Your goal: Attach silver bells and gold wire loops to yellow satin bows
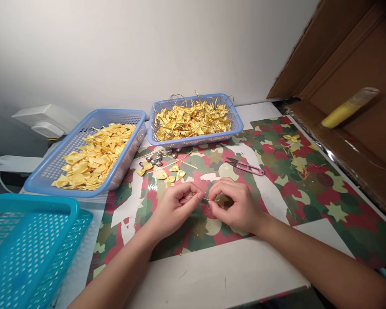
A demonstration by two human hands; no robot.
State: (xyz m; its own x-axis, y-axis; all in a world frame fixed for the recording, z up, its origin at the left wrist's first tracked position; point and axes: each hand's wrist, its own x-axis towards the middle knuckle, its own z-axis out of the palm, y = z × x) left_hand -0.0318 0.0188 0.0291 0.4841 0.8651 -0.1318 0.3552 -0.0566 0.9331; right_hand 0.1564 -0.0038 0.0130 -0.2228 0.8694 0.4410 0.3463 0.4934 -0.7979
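Observation:
My left hand (179, 206) and my right hand (233, 201) meet over the patterned sheet, fingertips nearly touching. Both are closed in a pinch on a thin gold cord (205, 198), of which only a short piece shows between them. Beyond my left hand lie a few yellow ribbon bows (179, 173), several small silver bells (158, 159) and loose gold cord pieces (187, 163). Pink-handled thread snips (245, 166) rest on the sheet beyond my right hand, blades pointing left.
A blue basket (193, 141) at the back holds bows with gold cord loops. Another blue basket (116, 174) to the left holds plain yellow bows. Teal baskets (28, 244) sit front left. Thread scraps (299, 165) and a cardboard wall (347, 64) are on the right.

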